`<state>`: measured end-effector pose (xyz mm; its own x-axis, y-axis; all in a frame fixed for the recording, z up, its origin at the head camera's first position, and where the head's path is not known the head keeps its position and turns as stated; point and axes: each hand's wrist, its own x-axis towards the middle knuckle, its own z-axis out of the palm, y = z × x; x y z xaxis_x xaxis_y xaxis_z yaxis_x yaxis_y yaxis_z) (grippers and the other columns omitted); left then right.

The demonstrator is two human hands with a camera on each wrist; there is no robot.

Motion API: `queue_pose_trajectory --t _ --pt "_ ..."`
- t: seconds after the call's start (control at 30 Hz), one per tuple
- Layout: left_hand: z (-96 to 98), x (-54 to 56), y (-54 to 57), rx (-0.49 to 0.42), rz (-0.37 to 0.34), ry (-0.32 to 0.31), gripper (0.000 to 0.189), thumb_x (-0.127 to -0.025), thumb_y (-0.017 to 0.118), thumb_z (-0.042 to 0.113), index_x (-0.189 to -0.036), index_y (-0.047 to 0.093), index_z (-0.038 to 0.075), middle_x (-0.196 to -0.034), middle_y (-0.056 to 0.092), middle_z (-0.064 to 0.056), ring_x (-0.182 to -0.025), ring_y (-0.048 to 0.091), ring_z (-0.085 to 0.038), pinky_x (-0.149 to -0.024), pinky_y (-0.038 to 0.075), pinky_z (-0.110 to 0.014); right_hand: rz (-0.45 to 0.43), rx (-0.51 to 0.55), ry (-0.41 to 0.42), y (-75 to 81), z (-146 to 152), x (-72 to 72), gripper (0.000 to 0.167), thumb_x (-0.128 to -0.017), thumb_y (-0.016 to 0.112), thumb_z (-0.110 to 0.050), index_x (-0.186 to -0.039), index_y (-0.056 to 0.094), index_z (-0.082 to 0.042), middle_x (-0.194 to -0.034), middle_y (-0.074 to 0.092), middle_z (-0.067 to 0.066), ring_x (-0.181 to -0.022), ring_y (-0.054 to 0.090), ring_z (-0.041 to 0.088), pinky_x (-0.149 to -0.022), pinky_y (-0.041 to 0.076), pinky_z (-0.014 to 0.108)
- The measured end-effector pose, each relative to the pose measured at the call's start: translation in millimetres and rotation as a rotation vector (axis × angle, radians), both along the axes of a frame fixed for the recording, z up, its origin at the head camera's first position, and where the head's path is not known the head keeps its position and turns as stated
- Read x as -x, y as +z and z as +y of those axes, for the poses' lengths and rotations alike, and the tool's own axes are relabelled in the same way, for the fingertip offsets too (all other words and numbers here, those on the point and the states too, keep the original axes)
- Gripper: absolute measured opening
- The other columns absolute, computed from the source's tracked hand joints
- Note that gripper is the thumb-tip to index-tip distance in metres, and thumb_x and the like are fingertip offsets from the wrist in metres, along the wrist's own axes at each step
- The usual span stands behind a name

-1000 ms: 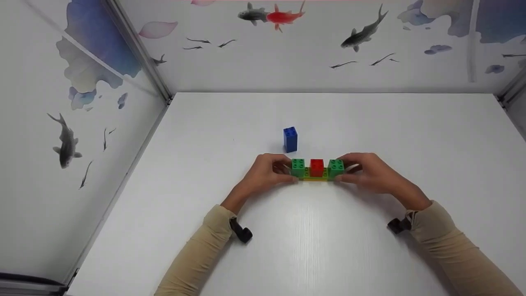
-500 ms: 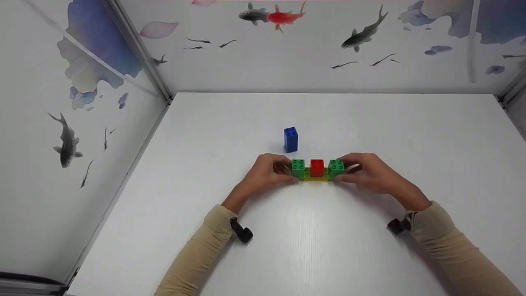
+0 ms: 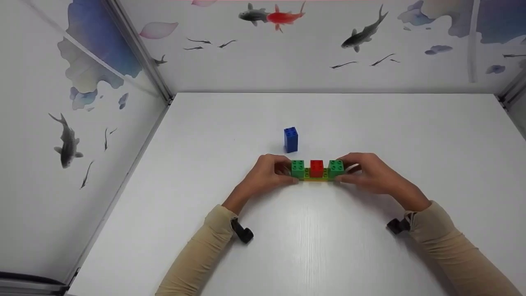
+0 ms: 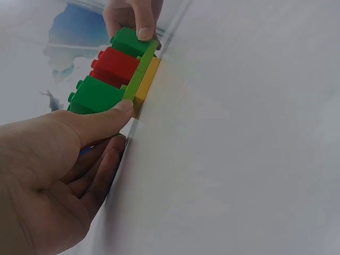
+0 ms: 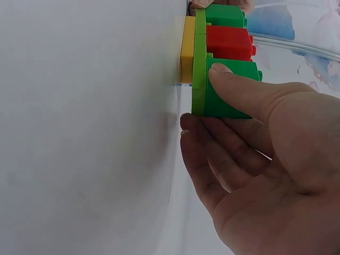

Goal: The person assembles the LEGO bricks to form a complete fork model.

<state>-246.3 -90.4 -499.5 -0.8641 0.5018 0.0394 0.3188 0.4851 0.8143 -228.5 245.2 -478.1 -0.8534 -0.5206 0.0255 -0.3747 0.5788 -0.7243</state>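
Note:
Both hands hold the ends of one brick assembly standing on the table. A yellow brick (image 5: 187,50) forms its bottom, topped by a lime-green layer (image 5: 198,79). Above that sit a left green brick (image 3: 298,167), a red brick (image 3: 316,168) in the middle and a right green brick (image 3: 336,167), with gaps between them. My left hand (image 3: 269,170) grips the left end, its thumb against the near side. At the right end my right hand (image 3: 367,172) does the same, thumb on the green brick's near face in the right wrist view. Far-side fingers are partly hidden.
A tall blue brick or stack (image 3: 291,139) stands upright behind the assembly, slightly left. The white table (image 3: 308,246) meets patterned panels at the back and left. Each wrist carries a black camera strap.
Almost nothing differs. Both hands stay at the ends of the assembly, and the blue piece stands where it was. The left end sits a trace lower in the head view.

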Motion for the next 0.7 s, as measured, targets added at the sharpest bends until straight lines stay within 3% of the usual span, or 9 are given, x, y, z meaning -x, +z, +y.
queue_pose_trajectory --t 0.3,0.7 --pt "1.7 -0.2 -1.0 -0.015 -0.025 0.013 0.034 -0.086 0.094 0.02 -0.118 0.081 0.017 -0.104 0.078 0.003 -0.091 0.068 -0.012 -0.083 0.06 -0.026 -0.016 -0.02 -0.024 -0.5 0.5 -1.4 0.04 -0.094 0.084 -0.008 -0.133 0.075 -0.004 -0.122 0.078 0.009 -0.114 0.073 0.03 -0.099 0.064 0.047" --pt "-0.3 0.2 -2.1 -0.035 -0.037 0.009 0.036 -0.087 0.093 0.018 -0.121 0.079 0.015 -0.109 0.079 0.002 -0.094 0.072 -0.012 -0.087 0.063 -0.028 -0.004 -0.026 -0.015 -0.6 0.2 -0.3 0.039 -0.093 0.086 -0.01 -0.131 0.076 -0.008 -0.114 0.078 0.005 -0.108 0.073 0.024 -0.098 0.064 0.046"
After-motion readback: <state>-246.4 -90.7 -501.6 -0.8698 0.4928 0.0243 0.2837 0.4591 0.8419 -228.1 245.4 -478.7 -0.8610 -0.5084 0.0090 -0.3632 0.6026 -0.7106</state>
